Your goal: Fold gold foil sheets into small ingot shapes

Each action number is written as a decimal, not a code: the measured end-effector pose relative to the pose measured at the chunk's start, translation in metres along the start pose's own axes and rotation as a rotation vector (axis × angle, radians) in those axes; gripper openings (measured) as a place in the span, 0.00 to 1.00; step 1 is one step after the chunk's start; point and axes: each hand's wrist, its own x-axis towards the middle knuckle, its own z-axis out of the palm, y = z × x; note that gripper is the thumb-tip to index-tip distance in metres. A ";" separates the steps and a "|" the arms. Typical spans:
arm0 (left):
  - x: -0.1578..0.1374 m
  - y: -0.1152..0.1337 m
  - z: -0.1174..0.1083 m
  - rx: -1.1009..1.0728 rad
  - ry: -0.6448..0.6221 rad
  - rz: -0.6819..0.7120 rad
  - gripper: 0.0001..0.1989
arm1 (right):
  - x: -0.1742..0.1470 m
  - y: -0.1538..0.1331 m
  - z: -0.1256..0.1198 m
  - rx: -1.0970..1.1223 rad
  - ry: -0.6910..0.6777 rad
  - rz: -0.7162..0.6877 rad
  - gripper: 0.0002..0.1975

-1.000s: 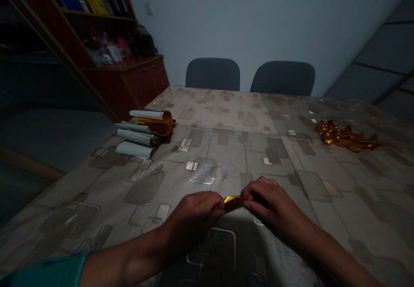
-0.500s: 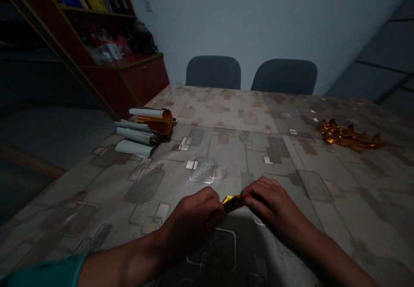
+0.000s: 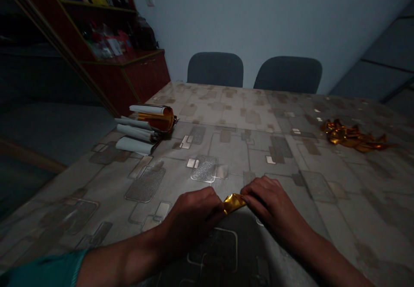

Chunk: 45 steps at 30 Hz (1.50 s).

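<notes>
A small folded piece of shiny gold foil paper (image 3: 233, 203) is stretched between my two hands, low over the near part of the table. My left hand (image 3: 198, 209) pinches its left end, with the fingers curled and the fingertips partly hidden. At the right end, my right hand (image 3: 267, 197) grips the foil between thumb and fingers. The foil's middle part shows creased and puffed between them.
Gold folded foil pieces (image 3: 355, 137) lie in a heap at the right of the patterned tablecloth (image 3: 207, 118). Curled gold and grey-backed sheets (image 3: 139, 144) are stacked at the left. Two chairs (image 3: 215, 69) stand behind the table, beside a red cabinet (image 3: 147, 75).
More of the gold foil's face shows between my hands, tilted up and brighter. Both hands keep their hold in nearly the same place. The view has shifted slightly.
</notes>
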 end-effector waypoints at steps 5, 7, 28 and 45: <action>0.002 0.001 -0.002 -0.028 -0.016 -0.015 0.04 | 0.000 0.001 0.002 -0.007 0.009 -0.001 0.04; 0.003 -0.001 -0.001 -0.031 -0.015 -0.017 0.04 | 0.000 0.001 0.002 -0.008 0.010 0.002 0.04; 0.002 0.001 -0.001 0.020 -0.012 0.009 0.06 | -0.005 -0.001 -0.005 0.046 0.000 -0.040 0.03; -0.001 0.012 -0.016 0.132 -0.161 0.095 0.15 | -0.012 0.000 -0.024 -0.022 -0.148 -0.181 0.07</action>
